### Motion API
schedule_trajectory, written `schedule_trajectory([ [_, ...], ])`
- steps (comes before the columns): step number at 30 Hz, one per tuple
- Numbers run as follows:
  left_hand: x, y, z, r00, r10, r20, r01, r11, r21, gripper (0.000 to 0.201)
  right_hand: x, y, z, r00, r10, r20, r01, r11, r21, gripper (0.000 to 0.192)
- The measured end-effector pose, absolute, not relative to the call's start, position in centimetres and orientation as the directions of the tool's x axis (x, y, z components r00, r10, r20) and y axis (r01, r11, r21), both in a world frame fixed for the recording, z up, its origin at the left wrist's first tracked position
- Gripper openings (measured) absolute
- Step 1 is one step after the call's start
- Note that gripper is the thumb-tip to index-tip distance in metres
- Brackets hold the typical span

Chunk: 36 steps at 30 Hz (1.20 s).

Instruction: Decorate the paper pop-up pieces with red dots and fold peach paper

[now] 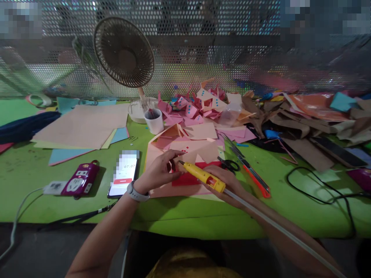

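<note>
Holding the yellow glue gun (pixel 203 177) in my right hand (pixel 228 181), long axis up-left, nozzle over the red paper (pixel 185 179). My left hand (pixel 158 172) is nearer the paper, fingers pressing its left edge on the green table (pixel 203 220).
</note>
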<state>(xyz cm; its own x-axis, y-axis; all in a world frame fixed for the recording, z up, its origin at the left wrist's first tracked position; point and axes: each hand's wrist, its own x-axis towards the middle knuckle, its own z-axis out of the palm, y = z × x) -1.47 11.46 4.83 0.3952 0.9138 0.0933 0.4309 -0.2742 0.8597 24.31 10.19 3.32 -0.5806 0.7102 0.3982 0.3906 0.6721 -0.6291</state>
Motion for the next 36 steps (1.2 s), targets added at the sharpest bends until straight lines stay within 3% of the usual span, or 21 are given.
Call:
schedule_trajectory([
  [36,-1.32,11.58,4.44,0.407,0.91,0.081,0.454,-0.279,0.846,0.052,24.52,10.35,3.16,-0.59,0.693,0.415,0.396,0.696,-0.599,0.025],
])
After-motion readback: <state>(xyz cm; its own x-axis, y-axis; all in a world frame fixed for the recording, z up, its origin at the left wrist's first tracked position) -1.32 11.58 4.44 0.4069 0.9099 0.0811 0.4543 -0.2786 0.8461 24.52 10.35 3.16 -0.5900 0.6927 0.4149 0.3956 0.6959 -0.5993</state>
